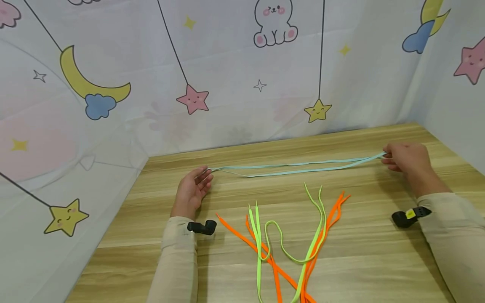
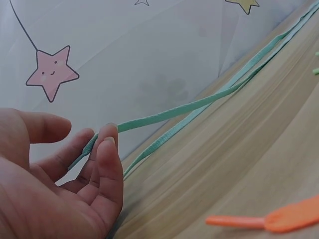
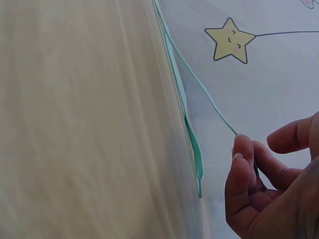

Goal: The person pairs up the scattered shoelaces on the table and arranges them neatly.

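Note:
A mint-blue shoelace stretches in two strands between the hands above the back of the table. My left hand pinches one end between its fingers, its thumb apart from the lace in the left wrist view. The second strand passes behind those fingers, where its end is hidden. At the far right, my right hand pinches a strand between curled fingers. Beside it, in the right wrist view, a tipped lace end hangs free. Whether this is one doubled lace or two, I cannot tell.
Orange shoelaces and yellow-green shoelaces lie crossed on the wooden table, nearer than the hands. A printed white cloth stands behind the table and along its sides. Each wrist carries a small black camera.

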Available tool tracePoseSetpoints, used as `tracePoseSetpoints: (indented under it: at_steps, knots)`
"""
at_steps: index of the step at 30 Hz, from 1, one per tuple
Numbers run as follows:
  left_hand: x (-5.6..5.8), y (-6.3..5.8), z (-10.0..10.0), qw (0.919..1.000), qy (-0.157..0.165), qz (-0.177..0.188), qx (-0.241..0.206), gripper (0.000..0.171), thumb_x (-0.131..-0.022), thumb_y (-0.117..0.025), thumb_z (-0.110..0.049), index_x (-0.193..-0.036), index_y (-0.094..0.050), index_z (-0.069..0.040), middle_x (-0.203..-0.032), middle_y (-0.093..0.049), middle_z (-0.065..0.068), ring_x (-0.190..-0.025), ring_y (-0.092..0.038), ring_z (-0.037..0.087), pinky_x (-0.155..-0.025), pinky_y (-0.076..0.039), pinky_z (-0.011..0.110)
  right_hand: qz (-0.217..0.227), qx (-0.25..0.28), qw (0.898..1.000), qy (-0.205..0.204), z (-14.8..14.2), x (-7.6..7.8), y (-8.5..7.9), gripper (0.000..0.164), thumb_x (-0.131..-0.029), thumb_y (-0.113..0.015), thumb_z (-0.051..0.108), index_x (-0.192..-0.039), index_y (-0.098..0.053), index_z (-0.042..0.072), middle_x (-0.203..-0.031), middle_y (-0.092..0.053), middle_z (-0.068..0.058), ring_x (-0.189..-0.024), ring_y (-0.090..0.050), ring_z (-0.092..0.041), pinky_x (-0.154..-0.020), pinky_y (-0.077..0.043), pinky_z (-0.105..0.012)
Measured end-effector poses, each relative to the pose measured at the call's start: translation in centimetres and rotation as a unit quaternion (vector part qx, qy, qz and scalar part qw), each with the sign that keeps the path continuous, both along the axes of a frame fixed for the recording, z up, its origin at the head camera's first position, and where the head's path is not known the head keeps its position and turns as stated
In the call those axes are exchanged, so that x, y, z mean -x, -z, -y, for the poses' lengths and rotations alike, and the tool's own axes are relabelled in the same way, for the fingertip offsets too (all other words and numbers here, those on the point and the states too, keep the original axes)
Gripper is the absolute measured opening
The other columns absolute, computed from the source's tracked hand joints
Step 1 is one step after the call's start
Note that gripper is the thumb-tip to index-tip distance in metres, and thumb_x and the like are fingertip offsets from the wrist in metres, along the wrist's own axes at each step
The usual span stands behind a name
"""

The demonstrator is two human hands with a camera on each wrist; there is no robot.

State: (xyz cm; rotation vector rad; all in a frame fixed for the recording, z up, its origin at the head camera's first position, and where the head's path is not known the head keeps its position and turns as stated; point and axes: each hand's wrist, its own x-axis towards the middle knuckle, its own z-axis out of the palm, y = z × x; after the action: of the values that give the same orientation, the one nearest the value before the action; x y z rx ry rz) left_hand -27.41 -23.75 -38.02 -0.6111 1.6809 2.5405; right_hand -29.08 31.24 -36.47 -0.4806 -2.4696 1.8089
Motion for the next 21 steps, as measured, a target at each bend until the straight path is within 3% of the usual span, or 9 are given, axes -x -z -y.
tracePoseSetpoints:
  at_steps: [13, 21]
  knots:
    - [0.18, 0.24, 0.24, 0.9999, -0.014, 0.004, -0.004, 0.041, -0.103, -0.056, -0.021, -0.141, -0.051, -0.005, -0.13, -0.062, 0.011, -0.088, -0.07, 0.014, -0.074, -0.055, 0.023, 0.012, -0.026, 1.0, -0.005, -0.59, 0.28, 0.41, 0.043, -0.097, -0.052, 0.027, -0.127, -0.056, -0.004, -0.07, -0.063, 0.018, -0.065, -0.066, 0.002, -0.061, -0.057, -0.023]
    - [0.04, 0.28, 0.3, 0.9998, -0.016, 0.011, 0.009, 0.047, -0.105, -0.054, -0.023, -0.148, -0.045, -0.008, -0.141, -0.053, 0.015, -0.097, -0.069, 0.016, -0.08, -0.055, 0.024, 0.008, -0.02, 1.0, -0.008, -0.7, 0.36, 0.56, 0.042, -0.096, -0.052, 0.026, -0.125, -0.055, -0.004, -0.07, -0.063, 0.018, -0.064, -0.066, 0.002, -0.06, -0.057, -0.022]
